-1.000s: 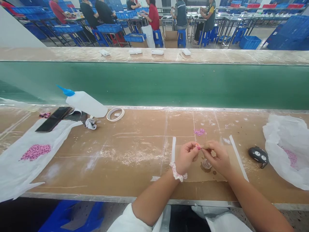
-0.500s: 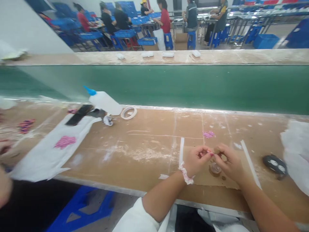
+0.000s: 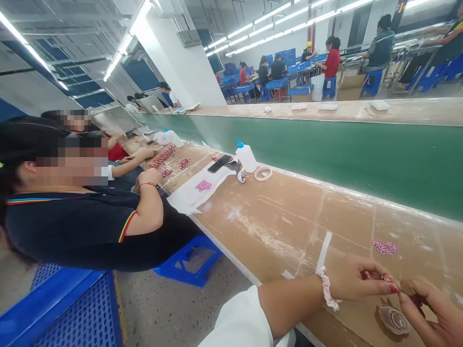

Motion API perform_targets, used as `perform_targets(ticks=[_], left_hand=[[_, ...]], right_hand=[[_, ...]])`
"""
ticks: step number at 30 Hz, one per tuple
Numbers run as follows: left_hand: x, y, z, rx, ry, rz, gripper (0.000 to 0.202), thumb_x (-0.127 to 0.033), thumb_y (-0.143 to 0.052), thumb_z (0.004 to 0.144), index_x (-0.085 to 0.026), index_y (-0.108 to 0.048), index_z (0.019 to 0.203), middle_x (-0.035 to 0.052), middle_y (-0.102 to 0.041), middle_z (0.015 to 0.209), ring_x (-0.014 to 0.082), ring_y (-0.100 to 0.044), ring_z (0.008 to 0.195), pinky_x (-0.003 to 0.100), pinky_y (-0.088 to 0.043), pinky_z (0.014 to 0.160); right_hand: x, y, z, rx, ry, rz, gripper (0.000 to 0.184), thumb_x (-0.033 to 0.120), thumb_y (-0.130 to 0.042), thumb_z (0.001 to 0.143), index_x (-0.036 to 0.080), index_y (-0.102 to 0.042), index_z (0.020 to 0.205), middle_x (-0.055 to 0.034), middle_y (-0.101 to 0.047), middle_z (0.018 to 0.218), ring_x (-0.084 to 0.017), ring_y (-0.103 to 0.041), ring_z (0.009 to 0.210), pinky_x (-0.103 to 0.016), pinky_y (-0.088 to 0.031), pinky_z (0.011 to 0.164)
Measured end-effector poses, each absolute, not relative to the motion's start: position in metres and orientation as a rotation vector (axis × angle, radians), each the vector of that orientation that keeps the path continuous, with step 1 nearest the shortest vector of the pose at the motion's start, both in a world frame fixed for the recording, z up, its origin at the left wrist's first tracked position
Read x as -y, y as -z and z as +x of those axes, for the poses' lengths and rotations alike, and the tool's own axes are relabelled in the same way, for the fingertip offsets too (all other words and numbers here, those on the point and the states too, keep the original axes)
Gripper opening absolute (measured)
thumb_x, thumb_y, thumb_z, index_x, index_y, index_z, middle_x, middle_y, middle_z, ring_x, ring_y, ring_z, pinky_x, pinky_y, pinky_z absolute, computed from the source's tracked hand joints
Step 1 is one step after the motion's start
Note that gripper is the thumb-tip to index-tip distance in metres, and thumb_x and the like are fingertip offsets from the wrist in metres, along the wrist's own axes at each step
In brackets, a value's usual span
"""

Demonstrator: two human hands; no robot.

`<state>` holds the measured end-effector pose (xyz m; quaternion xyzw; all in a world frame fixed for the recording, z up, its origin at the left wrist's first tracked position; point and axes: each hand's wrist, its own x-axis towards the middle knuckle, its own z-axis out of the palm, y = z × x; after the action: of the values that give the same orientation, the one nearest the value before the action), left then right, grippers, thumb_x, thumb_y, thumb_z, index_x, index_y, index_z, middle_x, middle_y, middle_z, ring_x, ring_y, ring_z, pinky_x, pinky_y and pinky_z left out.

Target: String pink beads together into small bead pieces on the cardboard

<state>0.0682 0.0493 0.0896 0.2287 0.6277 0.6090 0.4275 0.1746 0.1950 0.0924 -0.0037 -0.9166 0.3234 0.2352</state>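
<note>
My left hand, with a pale scrunchie round its wrist, pinches a small pink-and-red piece; its exact kind is too small to tell. At its fingertips, thumb and fingers of my right hand are pinched together, and whatever lies between them is hidden. Just below the hands a small clear round dish rests on a brown cardboard sheet. Beyond the fingers lies a loose pile of small pink pieces.
A white bottle with blue tip, a tape roll and a phone stand or lie toward the back left. Pink pieces lie on white paper. A co-worker sits at left. A green partition runs behind.
The view has swung left and up, bringing the neighbouring co-worker into sight and shifting my hands to the lower right. Both hands stay pinched together over the dish.
</note>
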Motion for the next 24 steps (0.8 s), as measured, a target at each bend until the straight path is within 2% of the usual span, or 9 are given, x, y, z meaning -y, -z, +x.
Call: perform_targets(ticks=[4,9,16,24], left_hand=[[-0.048,-0.093,0.061,-1.541,-1.494,0.636,0.059,-0.062,-0.072,0.060,-0.015,-0.073,0.097,-0.0006,-0.052,0.066,0.0098,-0.041,0.063,0.024,-0.036,0.062],[-0.047,-0.090,0.059,-1.496,-1.540,0.740,0.060,-0.065,-0.070,0.060,-0.014,-0.073,0.091,-0.0020,-0.050,0.064,0.0084,-0.038,0.060,0.023,-0.032,0.059],[-0.047,-0.091,0.062,-1.465,-1.618,0.766,0.058,-0.063,-0.073,0.058,-0.012,-0.073,0.083,-0.0025,-0.049,0.061,0.0073,-0.033,0.057,0.023,-0.026,0.055],[-0.048,-0.095,0.058,-1.476,-1.713,0.589,0.047,-0.056,-0.073,0.063,-0.012,-0.069,0.077,-0.0029,-0.048,0.060,0.0069,-0.035,0.058,0.022,-0.026,0.055]], right_hand=[[-0.192,-0.098,0.173,2.523,-0.782,0.094,0.010,0.032,-0.051,0.083,0.027,-0.048,0.074,0.0037,-0.046,0.052,-0.012,-0.043,0.038,-0.025,-0.034,0.037],[-0.187,-0.112,0.169,2.530,-0.829,0.174,0.007,0.026,-0.048,0.085,0.027,-0.046,0.078,0.0033,-0.051,0.056,-0.013,-0.051,0.043,-0.022,-0.040,0.040],[-0.180,-0.132,0.167,2.575,-0.792,0.188,0.016,0.019,-0.044,0.086,0.025,-0.042,0.071,0.0051,-0.046,0.055,-0.009,-0.046,0.042,-0.019,-0.038,0.039],[-0.195,-0.121,0.178,2.749,-0.819,0.107,0.014,0.016,-0.039,0.087,0.023,-0.039,0.075,0.0040,-0.043,0.063,-0.010,-0.044,0.052,-0.020,-0.038,0.048]])
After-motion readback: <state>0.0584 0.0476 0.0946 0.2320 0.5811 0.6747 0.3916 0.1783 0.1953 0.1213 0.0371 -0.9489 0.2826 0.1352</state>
